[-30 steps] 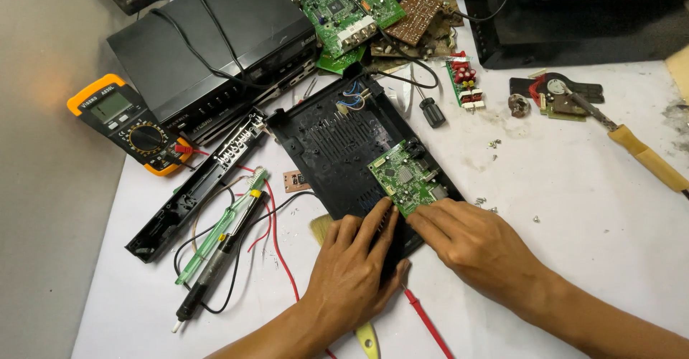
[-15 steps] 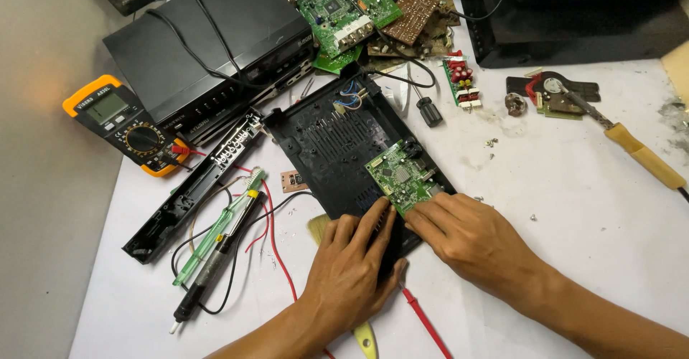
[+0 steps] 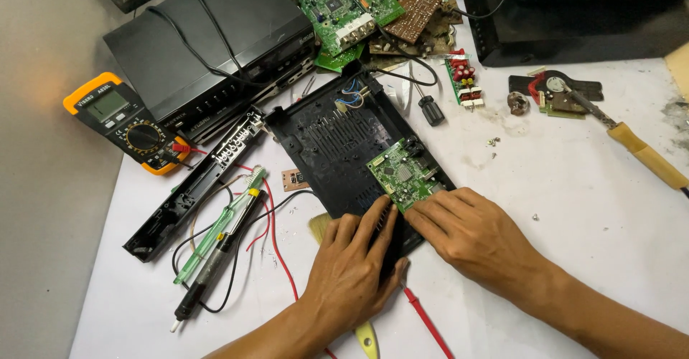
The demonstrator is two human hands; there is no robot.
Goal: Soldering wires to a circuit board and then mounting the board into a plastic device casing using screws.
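- L hand [image 3: 355,269] lay flat, palm down, on the black tray [image 3: 337,140] w/ fingers spread. It pressed, held nothing.
- R hand [image 3: 470,233] came in from 4 o'clock, fingers bent, tips touching the small green board [image 3: 402,174]. Can't tell if it pinched.
- Board sat in the tray's corner, at 11 o'clock from R hand, 1 o'clock from L hand.
- Yellow meter [image 3: 125,122] lay well apart at 10 o'clock.

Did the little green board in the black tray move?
No. The green board sits at the same corner of the black tray, with both hands at its near edge as before.
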